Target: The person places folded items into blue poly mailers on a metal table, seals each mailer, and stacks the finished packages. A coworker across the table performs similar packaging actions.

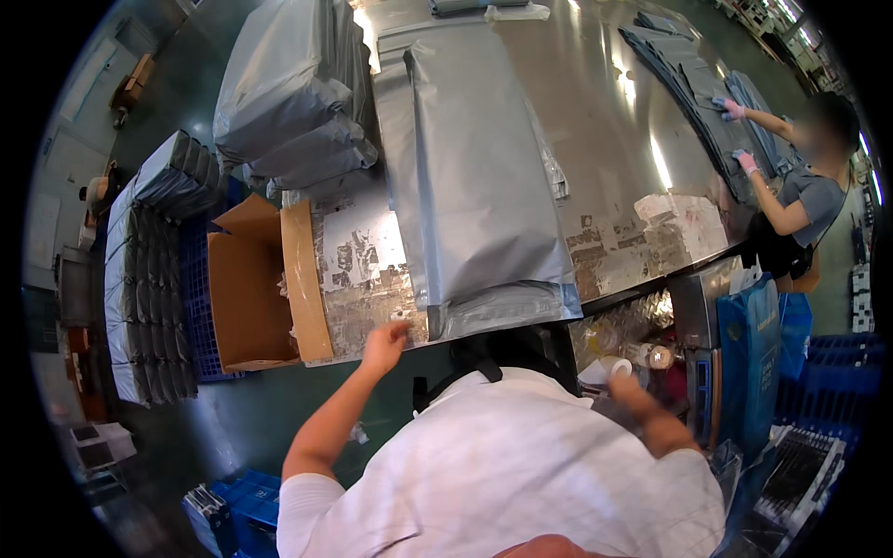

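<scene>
My left hand (384,342) rests on the near edge of the metal table (614,121), its fingers curled at the worn patch beside a large grey foil bag (474,167) that lies flat on the table. My right hand (625,383) reaches down below the table edge at the right and is closed around a small white roll-like object (618,366), near a shelf of small items. My white shirt fills the lower middle of the picture.
An open cardboard box (246,298) stands left of the table. Stacks of grey bags (284,84) lie at the far left, rows of them (149,279) on blue crates. A co-worker in pink gloves (735,110) handles bags at the right. Blue bag (749,353) and blue crates (842,372) at the right.
</scene>
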`<move>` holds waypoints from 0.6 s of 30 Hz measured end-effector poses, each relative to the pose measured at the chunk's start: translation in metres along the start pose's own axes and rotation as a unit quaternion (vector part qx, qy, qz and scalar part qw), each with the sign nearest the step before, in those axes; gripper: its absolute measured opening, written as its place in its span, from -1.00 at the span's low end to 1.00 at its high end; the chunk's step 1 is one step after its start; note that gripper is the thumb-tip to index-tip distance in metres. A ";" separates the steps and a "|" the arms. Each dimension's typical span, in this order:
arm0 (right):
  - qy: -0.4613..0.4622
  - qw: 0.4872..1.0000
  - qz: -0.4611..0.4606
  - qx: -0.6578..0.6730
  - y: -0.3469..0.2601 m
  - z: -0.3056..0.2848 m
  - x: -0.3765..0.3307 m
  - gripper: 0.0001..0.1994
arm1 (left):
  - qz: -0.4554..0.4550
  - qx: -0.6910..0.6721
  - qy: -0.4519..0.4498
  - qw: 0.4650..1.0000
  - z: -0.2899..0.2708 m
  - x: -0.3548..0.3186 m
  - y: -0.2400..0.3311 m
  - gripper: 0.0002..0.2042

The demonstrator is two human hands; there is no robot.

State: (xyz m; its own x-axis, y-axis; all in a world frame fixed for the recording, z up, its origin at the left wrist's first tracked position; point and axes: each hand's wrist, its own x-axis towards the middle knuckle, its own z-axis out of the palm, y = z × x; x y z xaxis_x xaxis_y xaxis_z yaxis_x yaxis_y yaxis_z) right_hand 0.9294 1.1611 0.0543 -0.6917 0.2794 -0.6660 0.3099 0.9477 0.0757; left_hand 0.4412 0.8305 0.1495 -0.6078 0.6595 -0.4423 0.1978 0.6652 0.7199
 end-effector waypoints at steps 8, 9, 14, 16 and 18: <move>0.387 0.844 -0.361 -0.086 -0.013 -0.313 0.124 -0.66 | 0.582 0.469 -0.051 0.662 -0.043 0.059 0.074 -0.70; 0.357 0.843 -0.392 -0.087 -0.013 -0.311 0.136 -0.70 | 0.572 0.447 -0.041 0.687 -0.043 0.065 0.068 -0.72; 0.496 0.779 -0.243 0.296 -0.005 -0.293 0.151 -0.92 | 0.430 0.222 0.153 0.862 -0.031 0.065 0.055 -0.87; 0.461 0.750 -0.143 0.452 -0.013 -0.309 0.150 -0.96 | 0.328 0.089 0.284 0.896 -0.022 0.073 0.064 -0.92; 0.448 0.669 -0.085 0.587 -0.023 -0.323 0.163 -0.78 | 0.232 -0.022 0.358 0.904 -0.019 0.098 0.063 -0.81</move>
State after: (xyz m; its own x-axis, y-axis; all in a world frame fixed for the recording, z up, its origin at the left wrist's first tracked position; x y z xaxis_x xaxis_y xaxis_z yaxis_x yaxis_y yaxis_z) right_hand 0.5988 1.2349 0.1835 -0.7315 0.6624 0.1616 0.1122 0.3507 -0.9298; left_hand 0.3796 0.9304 0.1616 -0.8125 0.4581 0.3607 0.5379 0.3502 0.7668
